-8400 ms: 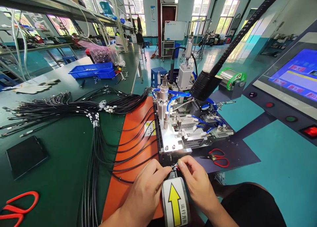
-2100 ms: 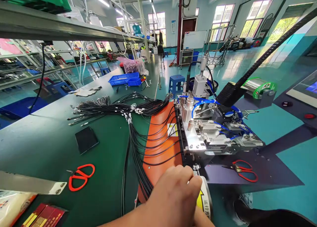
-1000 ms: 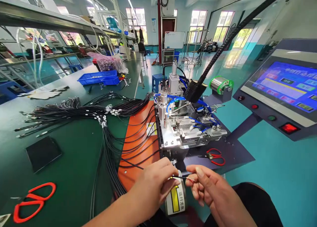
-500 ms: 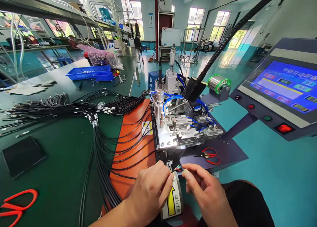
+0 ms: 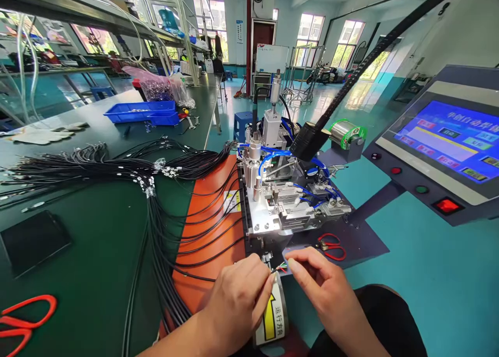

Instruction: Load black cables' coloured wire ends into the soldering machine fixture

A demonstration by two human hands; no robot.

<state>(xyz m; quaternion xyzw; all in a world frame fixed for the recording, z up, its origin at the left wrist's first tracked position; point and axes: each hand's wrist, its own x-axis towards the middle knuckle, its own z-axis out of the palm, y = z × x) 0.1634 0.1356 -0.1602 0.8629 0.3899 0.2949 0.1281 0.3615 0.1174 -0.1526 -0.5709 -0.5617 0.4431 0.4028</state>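
My left hand (image 5: 237, 300) pinches the end of a thin black cable near the front of the metal soldering fixture (image 5: 280, 206). My right hand (image 5: 319, 287) pinches the small coloured wire tips (image 5: 282, 267) that stick out of that cable end. Both hands sit just above a label with a yellow arrow (image 5: 272, 315). A large bundle of black cables (image 5: 156, 227) runs from the green bench across the orange mat (image 5: 212, 227) toward my left hand.
Small red scissors (image 5: 331, 244) lie right of the fixture. Larger red scissors (image 5: 23, 318) lie at the bench's near left, beside a black pad (image 5: 33, 240). A control panel with a blue screen (image 5: 448, 141) stands at the right. Blue trays (image 5: 140, 111) sit far back.
The view swung left and back. My left hand brought a cable end to the fixture, and both hands have closed together on its wire tips, edging nearer the fixture.
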